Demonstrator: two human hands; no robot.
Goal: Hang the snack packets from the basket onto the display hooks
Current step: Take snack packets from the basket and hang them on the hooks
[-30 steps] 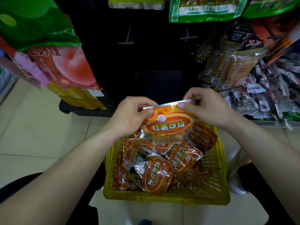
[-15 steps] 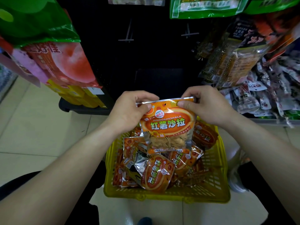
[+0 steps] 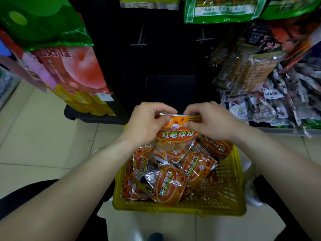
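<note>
I hold one orange snack packet [image 3: 177,135] upright above the yellow basket [image 3: 231,204]. My left hand [image 3: 147,122] pinches its top left edge and my right hand [image 3: 213,120] pinches its top right edge, the fingertips close together over the silver seal. Several more orange packets [image 3: 168,183] lie piled in the basket on the floor. Two bare display hooks, a left hook [image 3: 139,40] and a right hook [image 3: 203,38], stick out of the dark panel above my hands.
Green and pink bags [image 3: 52,49] hang at the left over yellow boxes [image 3: 86,103]. Green packets [image 3: 224,9] hang at the top. Dark snack packets [image 3: 251,66] hang at the right above a shelf of small packs [image 3: 278,105]. Pale floor tiles [image 3: 34,136] surround the basket.
My hands have come closer together along the packet's top edge. The packet sits a little lower in view, and its top now bends between my fingers.
</note>
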